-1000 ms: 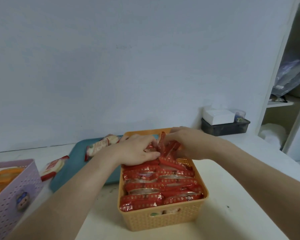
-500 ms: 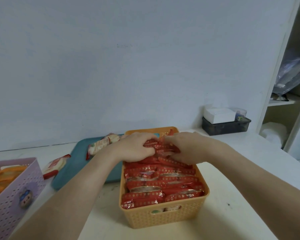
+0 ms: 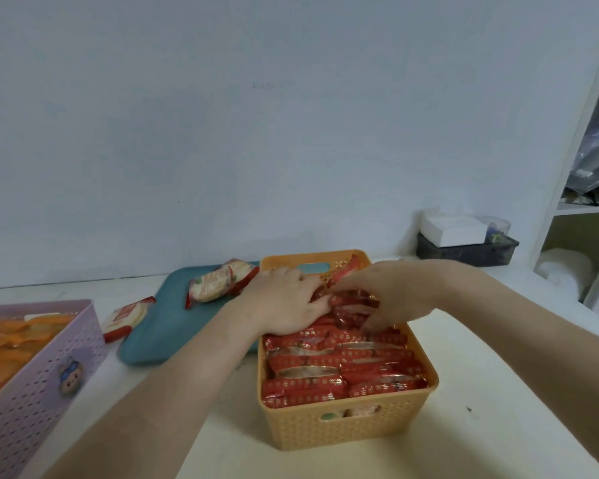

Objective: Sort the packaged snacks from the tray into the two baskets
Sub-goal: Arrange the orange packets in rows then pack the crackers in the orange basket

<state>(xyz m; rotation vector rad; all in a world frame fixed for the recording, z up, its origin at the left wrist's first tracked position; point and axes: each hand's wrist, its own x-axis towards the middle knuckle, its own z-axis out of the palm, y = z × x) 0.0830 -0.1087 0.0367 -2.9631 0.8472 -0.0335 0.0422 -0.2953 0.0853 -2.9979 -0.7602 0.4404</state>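
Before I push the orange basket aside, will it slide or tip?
The orange basket looks low, wide and packed with red snack packs, so it probably slides rather than tips. Likely heavyish. Both hands, left hand and right hand, rest inside.

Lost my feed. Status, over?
Both hands, left hand and right hand, pressing red snack packs in orange basket. Packs remain on teal tray.

Since a second ago both hands have come down onto the red packets [image 3: 336, 366] at the far end of the orange basket [image 3: 346, 426]: the packet then pinched upright between the fingertips is no longer raised. The left hand [image 3: 286, 305] now lies flatter, palm down, on the pile. The right hand [image 3: 391, 295] has reached farther in toward the person, its fingers spread and curled down among the packets, blurred at the tips.
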